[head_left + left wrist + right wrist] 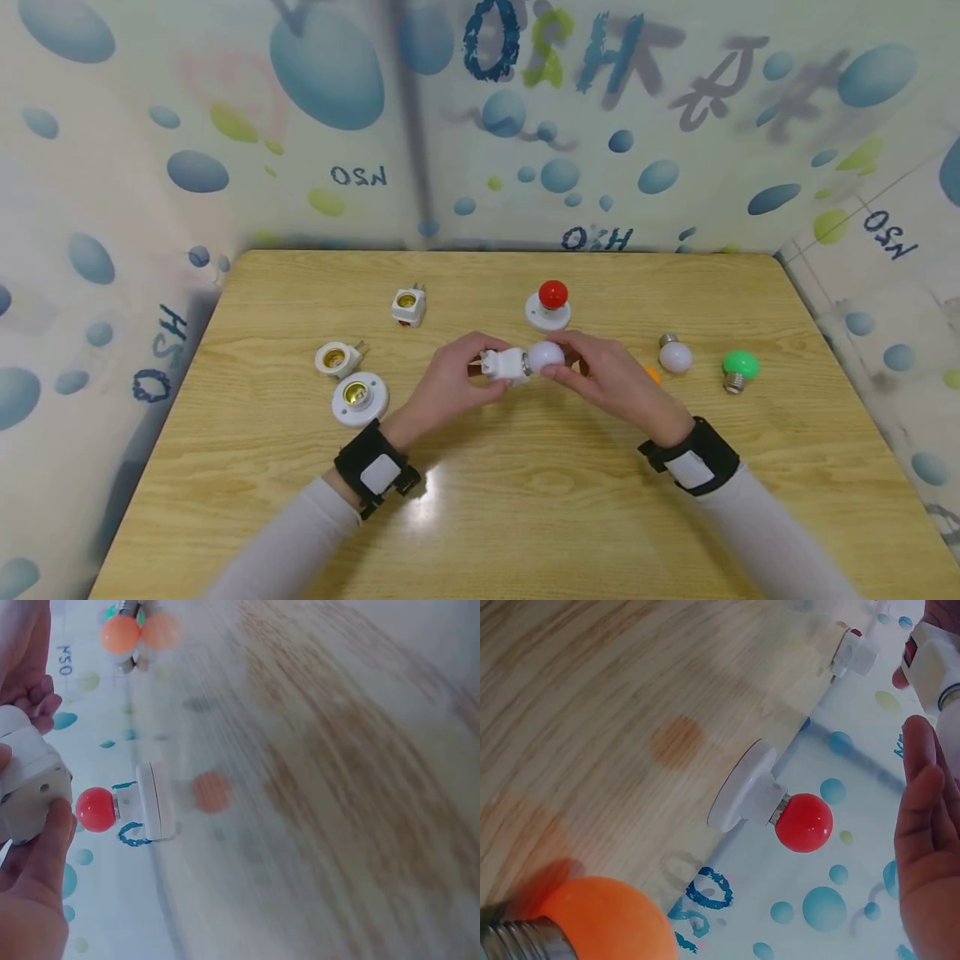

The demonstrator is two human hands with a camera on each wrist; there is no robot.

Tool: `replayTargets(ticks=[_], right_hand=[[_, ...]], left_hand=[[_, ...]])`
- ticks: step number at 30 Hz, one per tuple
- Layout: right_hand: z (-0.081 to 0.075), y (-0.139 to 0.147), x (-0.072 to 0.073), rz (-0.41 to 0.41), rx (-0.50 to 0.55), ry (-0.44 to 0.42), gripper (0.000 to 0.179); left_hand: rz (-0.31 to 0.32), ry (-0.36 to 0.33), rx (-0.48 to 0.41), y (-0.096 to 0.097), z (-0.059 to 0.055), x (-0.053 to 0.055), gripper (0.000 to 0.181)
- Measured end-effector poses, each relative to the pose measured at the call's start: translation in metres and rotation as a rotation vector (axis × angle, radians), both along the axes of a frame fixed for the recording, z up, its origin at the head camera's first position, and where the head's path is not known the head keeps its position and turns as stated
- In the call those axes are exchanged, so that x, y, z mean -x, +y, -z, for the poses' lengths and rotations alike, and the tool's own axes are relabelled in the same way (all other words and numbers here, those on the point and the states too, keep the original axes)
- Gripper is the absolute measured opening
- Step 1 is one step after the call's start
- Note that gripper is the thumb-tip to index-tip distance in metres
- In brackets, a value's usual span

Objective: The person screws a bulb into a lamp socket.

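Note:
Above the middle of the table, my left hand [450, 375] grips a white plug-in lamp socket [504, 364] by its body, its prongs pointing left. From the other side my right hand [607, 371] pinches a white light bulb [549, 356] between thumb and fingers. The bulb's metal base meets the mouth of the socket, and a strip of the metal thread still shows between them. In the left wrist view the socket [34, 784] sits between thumb and fingers. The right wrist view shows the bulb [951, 739] only partly, at the frame's edge.
Behind the hands stands a round holder with a red bulb [553, 295]. A square plug socket [408, 306], an angled socket [337, 359] and a round holder [360, 399] lie left. To the right are a white bulb [676, 356], a green bulb [741, 367] and an orange bulb [611, 922].

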State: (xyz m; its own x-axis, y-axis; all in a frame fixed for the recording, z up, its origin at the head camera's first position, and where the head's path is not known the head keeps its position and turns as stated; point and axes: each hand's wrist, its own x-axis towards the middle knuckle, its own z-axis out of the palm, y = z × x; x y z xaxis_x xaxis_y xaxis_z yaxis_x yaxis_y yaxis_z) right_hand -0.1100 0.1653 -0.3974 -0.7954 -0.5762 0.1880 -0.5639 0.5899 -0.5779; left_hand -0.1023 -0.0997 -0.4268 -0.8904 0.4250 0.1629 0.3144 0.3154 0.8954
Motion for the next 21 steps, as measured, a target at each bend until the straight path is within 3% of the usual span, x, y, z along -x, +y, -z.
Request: replayTargets(ticks=[6,11,13,18,21], right_hand=[[0.005,-0.003,-0.002,0.086,-0.042,0.071,0.033],[0.005,-0.006,-0.003,0.124,-0.057,0.09,0.028],[0.004,-0.006,-0.003,0.133,-0.079,0.102,0.039],[-0.001,-0.003,-0.005,0.155,-0.16,0.107,0.086],[-0.006,-0.001,-0.006,0.14,-0.157,0.025,0.084]], left_hand=[[-0.017,0.069,0.027,0.004,-0.001,-0.003,0.041],[-0.022,0.084,0.029,0.005,-0.001,-0.004,0.041],[-0.025,0.08,0.04,0.005,0.0,-0.003,0.04],[-0.014,0.068,0.063,0.006,0.004,-0.002,0.039],[-0.01,0.048,0.043,0.005,0.005,-0.001,0.038]])
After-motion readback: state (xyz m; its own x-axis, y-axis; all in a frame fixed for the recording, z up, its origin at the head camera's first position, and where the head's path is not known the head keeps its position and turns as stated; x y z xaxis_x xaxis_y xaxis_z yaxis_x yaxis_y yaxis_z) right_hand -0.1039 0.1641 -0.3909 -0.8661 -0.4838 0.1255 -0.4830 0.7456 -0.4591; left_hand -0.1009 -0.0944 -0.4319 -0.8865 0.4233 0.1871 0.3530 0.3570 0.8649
